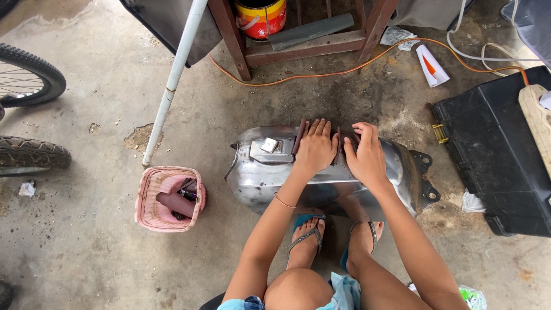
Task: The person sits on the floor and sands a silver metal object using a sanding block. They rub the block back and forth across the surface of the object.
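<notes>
A red and yellow round paint tin (pixel 261 17) with a white curved handle stands at the top centre, inside a dark red wooden frame (pixel 241 43). Right of the frame, a folded white paper packet with an orange triangle (pixel 431 65) lies on the stained concrete floor (pixel 103 103), just under a thin orange cable (pixel 367 62). A black plastic case with a brass latch (pixel 493 155) sits at the right edge. At the bottom right corner lies a crumpled clear wrapper with green print (pixel 472 297). A pink woven plastic basket (pixel 167 198) holding dark rolled pieces stands on the left, near the foot of a white pole (pixel 172 80).

A bare silver metal motorcycle fuel tank (pixel 261 178) lies on the floor in the middle, just in front of the person's sandalled feet. The left hand (pixel 315 148) lies flat on top of the tank, fingers stretched out and together, pressing down a dark brown strip of sandpaper (pixel 299 136) whose edge shows beside the index finger. The right hand (pixel 365 154) rests just beside it, fingers curled over the same dark sheet at the tank's crest. Both forearms reach forward from the knees, nearly parallel, with a thin bracelet on the left wrist.
</notes>
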